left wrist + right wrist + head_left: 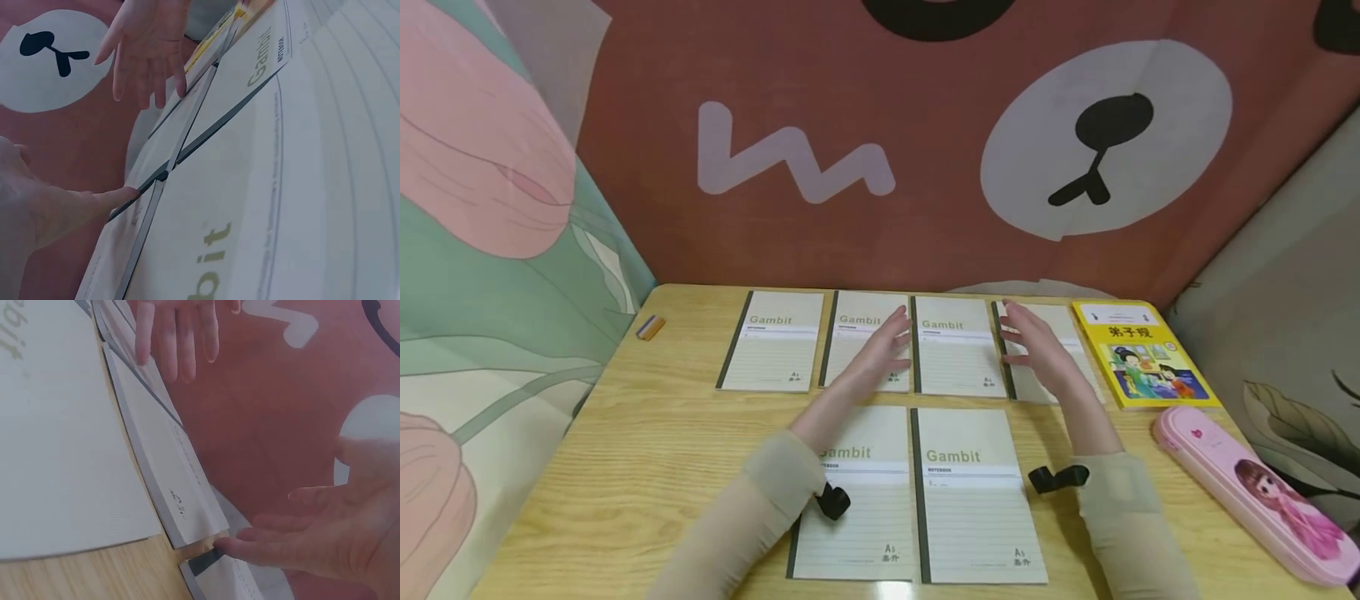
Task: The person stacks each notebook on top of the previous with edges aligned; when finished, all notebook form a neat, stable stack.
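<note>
My left hand (876,350) hovers over the second notebook (844,333) of the back row, fingers extended and nothing held. Opposite it, my right hand (1039,350) is held over the fourth notebook (1066,321), also empty, palm turned inward. Between the two hands lies the third notebook (958,358), and the first notebook (771,350) sits at the row's left end. Two more Gambit notebooks, the front left one (872,525) and the front right one (977,525), lie nearer me; my left forearm partly hides the former. All have pale covers and dark spines.
A yellow picture book (1146,354) lies to the right of the back row. The pink pencil case (1255,492) rests along the table's right side. Small stick-like pieces (651,327) sit at the far left of the wooden table (647,450). A bear-printed curtain (925,233) hangs behind.
</note>
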Motion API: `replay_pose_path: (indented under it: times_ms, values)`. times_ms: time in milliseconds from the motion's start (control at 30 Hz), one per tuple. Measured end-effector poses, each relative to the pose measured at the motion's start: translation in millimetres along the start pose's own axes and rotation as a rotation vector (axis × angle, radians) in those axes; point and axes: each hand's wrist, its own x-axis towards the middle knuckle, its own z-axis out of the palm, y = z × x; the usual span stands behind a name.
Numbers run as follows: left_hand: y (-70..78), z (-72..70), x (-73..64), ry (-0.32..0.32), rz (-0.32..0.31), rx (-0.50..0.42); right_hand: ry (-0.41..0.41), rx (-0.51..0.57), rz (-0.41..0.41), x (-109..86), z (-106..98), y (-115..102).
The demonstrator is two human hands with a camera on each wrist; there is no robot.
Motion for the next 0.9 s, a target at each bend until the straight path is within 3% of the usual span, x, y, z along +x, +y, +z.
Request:
replay_pose_path:
  times_ms: [167, 500, 767, 900]
  values:
    - [-1.9, 7.5, 4.6, 0.015, -0.044, -0.016, -0.032, -0.003, 0.022, -0.5, 6, 0]
    - [0.6, 14.3, 7.9, 0.066, -0.056, 0.007, -0.023, 0.039, 0.098, -1.9, 9, -4]
    - [1.1, 3.0, 12.1, 0.153, -0.112, -0.201, -0.018, 0.166, 0.169, -1.3, 0, 3]
    - [2.9, -1.2, 14.8, 0.139, -0.145, -0.221, -0.006, 0.173, 0.191, 0.9, -3, 4]
